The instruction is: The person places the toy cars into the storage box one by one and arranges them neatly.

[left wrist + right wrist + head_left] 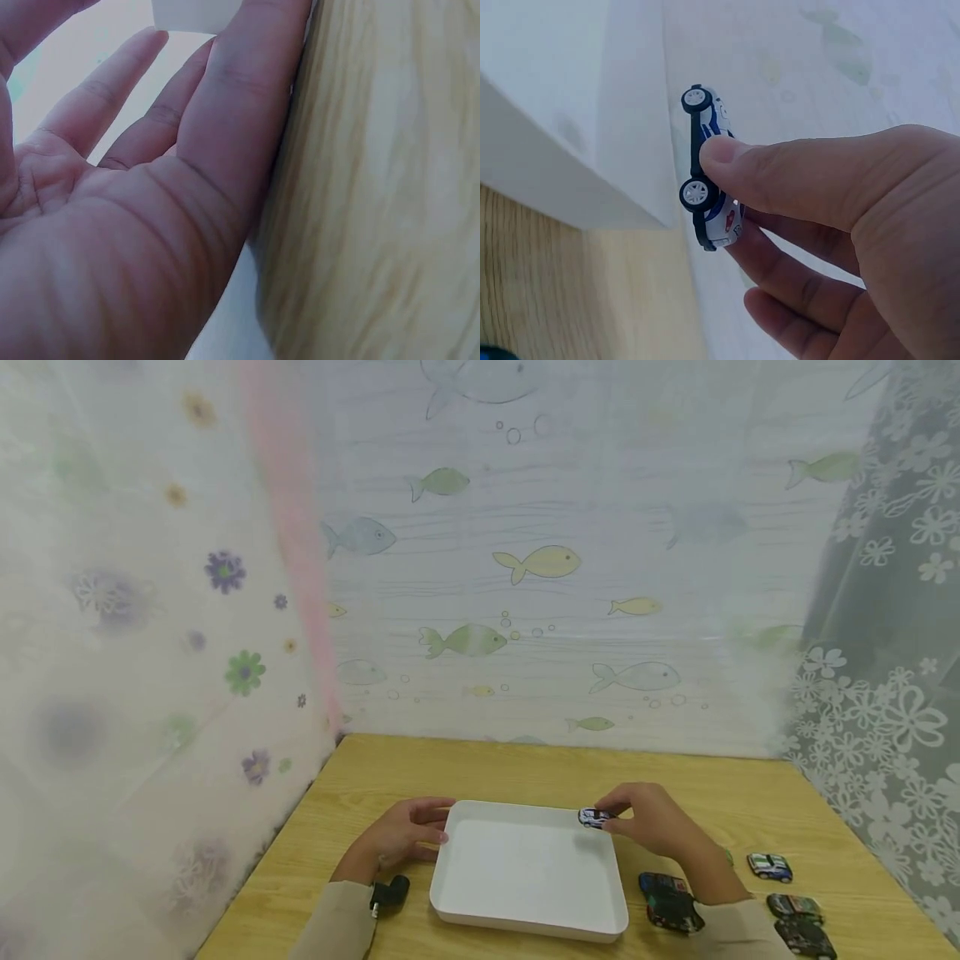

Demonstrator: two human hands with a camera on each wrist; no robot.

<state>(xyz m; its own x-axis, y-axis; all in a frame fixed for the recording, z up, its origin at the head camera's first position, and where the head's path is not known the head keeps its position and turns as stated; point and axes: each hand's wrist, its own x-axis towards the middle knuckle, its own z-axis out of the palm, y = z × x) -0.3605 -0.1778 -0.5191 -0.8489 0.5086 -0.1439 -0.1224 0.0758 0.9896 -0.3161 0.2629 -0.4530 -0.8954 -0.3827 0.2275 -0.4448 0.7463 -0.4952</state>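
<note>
A white and blue toy car (594, 817) is pinched between thumb and fingers of my right hand (651, 817). It is above the far right corner of a white tray (528, 868), and the right wrist view shows the wheels of the toy car (705, 169) in side view. My left hand (405, 832) lies at the tray's left side, fingers loosely bent with the tips at its wall. In the left wrist view the left hand (150, 165) has its fingers spread apart, reaching toward a white edge.
Several more toy cars lie right of the tray, among them a white, green and blue one (770, 867) and a dark one (672, 910) beside my right forearm. The wooden table (450, 764) ends at a fish-patterned curtain (525, 610). A black device (390, 893) sits by my left wrist.
</note>
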